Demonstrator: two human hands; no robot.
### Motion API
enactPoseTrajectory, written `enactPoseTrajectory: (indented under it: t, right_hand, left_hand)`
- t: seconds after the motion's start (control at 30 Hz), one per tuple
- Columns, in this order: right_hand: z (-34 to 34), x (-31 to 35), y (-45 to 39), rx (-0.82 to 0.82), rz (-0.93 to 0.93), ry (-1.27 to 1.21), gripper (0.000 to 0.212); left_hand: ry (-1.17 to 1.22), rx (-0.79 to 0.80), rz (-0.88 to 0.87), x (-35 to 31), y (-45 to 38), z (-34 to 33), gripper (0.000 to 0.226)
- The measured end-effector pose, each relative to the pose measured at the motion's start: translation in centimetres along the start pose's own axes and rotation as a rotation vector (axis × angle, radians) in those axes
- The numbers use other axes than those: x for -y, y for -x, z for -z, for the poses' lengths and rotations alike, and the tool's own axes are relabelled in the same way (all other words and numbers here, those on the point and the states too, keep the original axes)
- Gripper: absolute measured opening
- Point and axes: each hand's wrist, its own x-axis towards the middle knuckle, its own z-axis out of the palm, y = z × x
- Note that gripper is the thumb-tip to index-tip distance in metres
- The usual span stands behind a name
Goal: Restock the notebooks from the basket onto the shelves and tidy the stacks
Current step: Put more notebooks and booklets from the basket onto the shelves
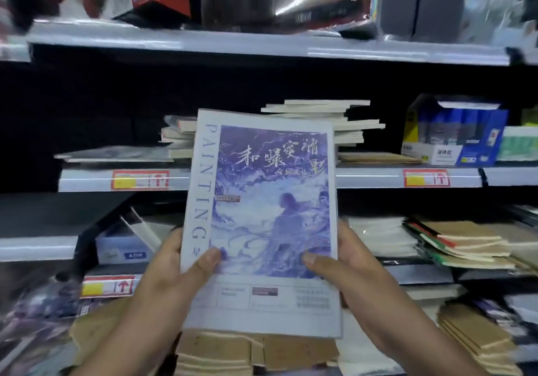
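Both hands, left (174, 271) and right (343, 265), grip painting notebook (262, 215) upright, thumbs on cover.

Both hands hold a notebook (260, 218) upright in front of the shelves, its cover printed with "PAINTING" down the left side and a blue-violet picture. The left hand (177, 271) grips the lower left edge, thumb on the cover; the right hand (346, 262) grips the lower right edge likewise. Behind it, on the middle shelf (407, 177), lies an uneven stack of notebooks (334, 122). Brown-covered notebooks (256, 352) lie stacked below the hands.
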Motion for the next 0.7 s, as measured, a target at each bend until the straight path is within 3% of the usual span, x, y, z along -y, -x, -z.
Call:
enactPoseTrajectory:
  t: [0.13, 0.2, 0.3, 0.47, 0.57, 0.7]
  right_hand:
    - [-1.8, 3.5, -1.4, 0.09, 0.101, 0.063, 0.057]
    - [-2.4, 5.4, -2.2, 0.101, 0.145, 0.055, 0.051]
    - [-3.1, 8.4, -4.1, 0.083, 0.145, 0.01, 0.037]
    - [-3.8, 13.5, -10.5, -0.053, -0.023, -0.099, 0.004]
    - [-4.2, 16.4, -15.0, -0.025, -0.131, -0.088, 0.012]
    - [-4.7, 18.5, -19.4, -0.03, -0.271, 0.0, 0.013]
  left_hand:
    - [0.062, -0.053, 0.026, -4.2, -1.0, 1.4, 0.023]
    - [0.074, -0.079, 0.03, -6.3, -1.7, 2.3, 0.017]
    - [0.086, -0.052, 0.021, -9.4, -4.1, 3.6, 0.025]
    - [0.107, 0.028, 0.169, -13.9, -10.7, 5.3, 0.023]
    - [0.188, 0.098, 0.311, -16.4, -14.5, 6.8, 0.019]
    - [0.253, 0.126, 0.319, -17.6, -18.1, 8.5, 0.045]
